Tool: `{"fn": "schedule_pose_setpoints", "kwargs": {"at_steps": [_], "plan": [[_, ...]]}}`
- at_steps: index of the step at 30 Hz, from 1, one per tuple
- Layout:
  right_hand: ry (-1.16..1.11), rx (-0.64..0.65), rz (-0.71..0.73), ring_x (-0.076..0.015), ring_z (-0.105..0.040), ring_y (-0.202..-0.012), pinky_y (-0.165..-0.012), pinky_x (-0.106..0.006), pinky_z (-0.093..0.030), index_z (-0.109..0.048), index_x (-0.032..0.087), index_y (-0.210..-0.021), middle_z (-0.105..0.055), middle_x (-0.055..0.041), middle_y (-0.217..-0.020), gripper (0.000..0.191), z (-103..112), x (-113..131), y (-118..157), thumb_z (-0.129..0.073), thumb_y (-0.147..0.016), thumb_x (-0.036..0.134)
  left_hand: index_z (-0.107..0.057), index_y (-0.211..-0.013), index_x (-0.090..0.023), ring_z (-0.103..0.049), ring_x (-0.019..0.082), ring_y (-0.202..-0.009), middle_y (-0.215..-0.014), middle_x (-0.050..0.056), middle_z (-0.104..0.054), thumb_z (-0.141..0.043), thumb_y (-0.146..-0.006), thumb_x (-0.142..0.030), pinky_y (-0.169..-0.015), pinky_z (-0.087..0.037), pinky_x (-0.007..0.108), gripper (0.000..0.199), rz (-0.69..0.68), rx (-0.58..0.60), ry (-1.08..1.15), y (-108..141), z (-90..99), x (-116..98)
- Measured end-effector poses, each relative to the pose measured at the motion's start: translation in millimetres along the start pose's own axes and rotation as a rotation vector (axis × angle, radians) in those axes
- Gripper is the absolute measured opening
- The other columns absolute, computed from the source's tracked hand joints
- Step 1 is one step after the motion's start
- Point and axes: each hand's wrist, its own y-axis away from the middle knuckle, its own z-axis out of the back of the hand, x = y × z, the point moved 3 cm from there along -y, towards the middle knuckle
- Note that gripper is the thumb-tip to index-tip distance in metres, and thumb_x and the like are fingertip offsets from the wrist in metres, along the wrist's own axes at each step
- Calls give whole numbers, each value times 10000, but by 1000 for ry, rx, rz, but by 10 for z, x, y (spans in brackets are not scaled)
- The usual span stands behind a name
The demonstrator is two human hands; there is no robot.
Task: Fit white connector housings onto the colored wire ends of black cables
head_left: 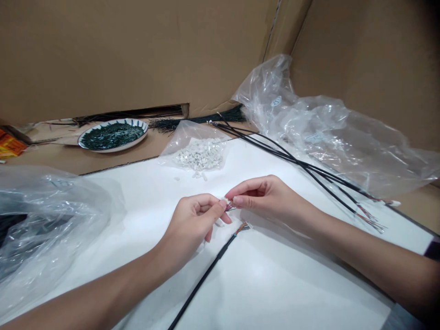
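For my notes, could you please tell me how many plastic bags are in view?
3: a crumpled bag at left, a large bag at back right, a small bag holding white pieces.

Slender bare forearms [371, 247] lead into a narrow left hand [192, 224] and right hand [268, 197] with short, smooth fingernails [237, 200]; a dark purplish strip [433, 250] at the right edge may be a sleeve cuff, though it is too cut off to tell.

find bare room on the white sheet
The white sheet is bare between the black cable and right forearm, and between the clear plastic bag and the bag of white plastic pieces. It is crowded at the left hand and right hand and beneath the fanned black cables.
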Motion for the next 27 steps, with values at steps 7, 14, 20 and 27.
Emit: {"fn": "schedule_pose_setpoints", "kwargs": {"at_steps": [7, 14, 20, 27], "plan": [[63, -51, 184, -146, -634, -760, -680, -244, -492, -723, 206, -818, -686, -16, -822, 125, -22, 97, 30, -693, -762, 313, -638, -670, -158, -282, 57, -386, -396, -57, -348, -526, -843, -444, -419, -187, 232, 352, 14, 11, -14, 17, 3, 3], [20, -37, 155, -139, -624, -745, -678, -239, -471, -706, 199, -791, -687, -9, -781, 75, -47, 78, 29, -678, -779, 268, -638, -650, -168, -261, 68, -409, -399, -54, -327, -521, -849, -397, -443, -173, 249, 325, -23, 15, -51, 22, -3, -21], [-19, -24, 116, -129, -608, -720, -657, -233, -454, -700, 191, -806, -682, -11, -771, 100, -60, 45, 25, -666, -788, 283, -640, -685, -175, -255, 64, -412, -422, -58, -326, -499, -856, -431, -438, -177, 243, 339, -10, 38, -56, 28, 5, -16], [-22, -21, 91, -141, -607, -734, -664, -244, -463, -686, 183, -812, -677, -24, -798, 145, -71, 63, 45, -654, -797, 324, -630, -821, -192, -389, 61, -474, -644, -18, -596, -521, -851, -395, -473, -317, 207, 232, -65, 0, -115, 75, -13, -10]]}}
